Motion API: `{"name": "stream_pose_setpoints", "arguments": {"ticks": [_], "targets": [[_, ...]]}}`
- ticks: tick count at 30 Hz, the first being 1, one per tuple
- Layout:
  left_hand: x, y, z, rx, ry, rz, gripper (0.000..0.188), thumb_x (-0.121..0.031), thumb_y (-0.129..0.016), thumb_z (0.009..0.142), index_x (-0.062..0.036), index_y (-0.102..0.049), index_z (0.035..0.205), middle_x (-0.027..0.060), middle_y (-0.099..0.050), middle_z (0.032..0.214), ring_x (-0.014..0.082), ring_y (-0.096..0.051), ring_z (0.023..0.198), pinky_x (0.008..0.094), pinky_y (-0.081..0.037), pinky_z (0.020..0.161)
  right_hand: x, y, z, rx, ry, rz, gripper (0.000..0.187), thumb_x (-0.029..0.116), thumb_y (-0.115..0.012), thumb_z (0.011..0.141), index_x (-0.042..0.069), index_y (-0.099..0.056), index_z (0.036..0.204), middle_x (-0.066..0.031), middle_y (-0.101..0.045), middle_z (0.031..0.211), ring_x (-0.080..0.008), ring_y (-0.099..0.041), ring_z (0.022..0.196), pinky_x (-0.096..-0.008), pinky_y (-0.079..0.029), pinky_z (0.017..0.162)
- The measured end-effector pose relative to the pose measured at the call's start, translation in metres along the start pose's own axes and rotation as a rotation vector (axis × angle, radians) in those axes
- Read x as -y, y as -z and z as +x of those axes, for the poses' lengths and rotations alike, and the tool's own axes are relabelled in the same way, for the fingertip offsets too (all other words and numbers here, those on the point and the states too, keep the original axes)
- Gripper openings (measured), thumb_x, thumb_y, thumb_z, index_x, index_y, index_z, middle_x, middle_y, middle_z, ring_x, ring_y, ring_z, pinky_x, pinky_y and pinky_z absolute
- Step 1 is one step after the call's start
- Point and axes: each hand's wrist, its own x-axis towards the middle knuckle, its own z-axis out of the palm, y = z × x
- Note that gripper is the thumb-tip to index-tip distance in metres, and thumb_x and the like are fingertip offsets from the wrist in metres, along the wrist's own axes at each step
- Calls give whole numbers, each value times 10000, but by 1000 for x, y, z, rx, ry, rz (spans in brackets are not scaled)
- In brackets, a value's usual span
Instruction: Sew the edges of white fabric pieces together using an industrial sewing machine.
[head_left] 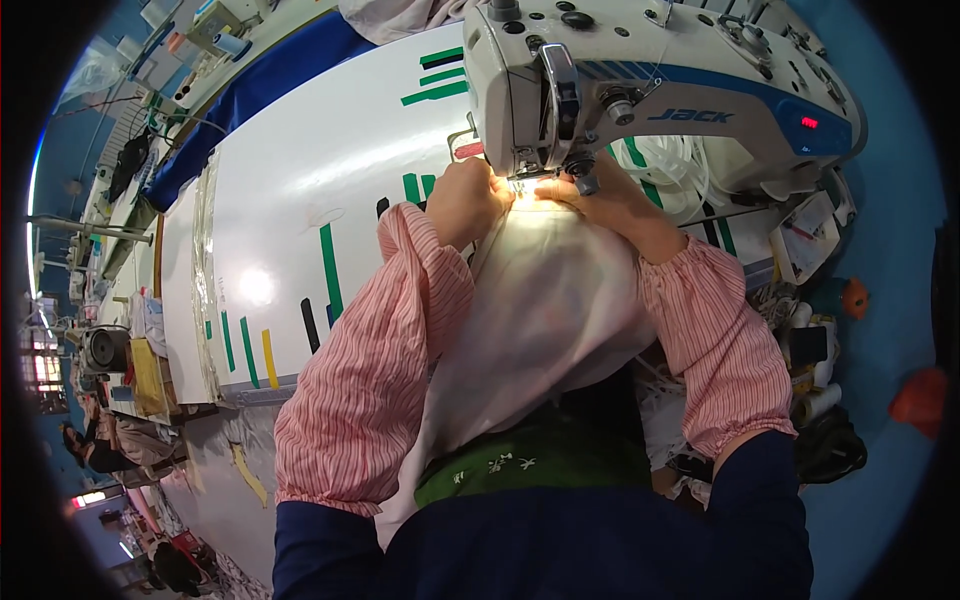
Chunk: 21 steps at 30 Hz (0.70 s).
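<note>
1. A white table (300,170) is spread beyond both hands.
2. A sewing machine (650,90) is set just above the grip.
3. White cloth (540,310) is pinched under its needle by the left hand (465,200) and right hand (610,200).
</note>
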Motion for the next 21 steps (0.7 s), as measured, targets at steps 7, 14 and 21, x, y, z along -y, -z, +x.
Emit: {"name": "stream_pose_setpoints", "arguments": {"ticks": [7, 14, 21], "targets": [[2, -2, 1, -27, -11, 8, 217, -184, -635, 761, 27, -685, 768, 258, -651, 736, 392, -664, 699, 453, -516, 661, 2, 0, -1, -18, 160, 26, 291, 236, -784, 742, 8, -670, 880, -202, -679, 812, -361, -672, 757, -406, -512, 662], [8, -5, 8, -26, -49, -39, 236, -209, -686, 751, 27, -682, 753, 238, -663, 749, 373, -672, 718, 437, -516, 663, 13, 2, -6, -5, -70, 202, 395, 227, -742, 835, 18, -610, 1143, -70, -640, 1040, -144, -574, 978, -306, -455, 865], [9, -1, 19, 93, 55, -17, 275, -132, -741, 784, -24, -691, 1032, 133, -690, 804, 213, -642, 702, 349, -490, 644, -5, -4, 3, -6, -22, 294, 413, 206, -739, 835, 19, -598, 1175, -73, -609, 1117, -154, -528, 1052, -313, -421, 930]]}}
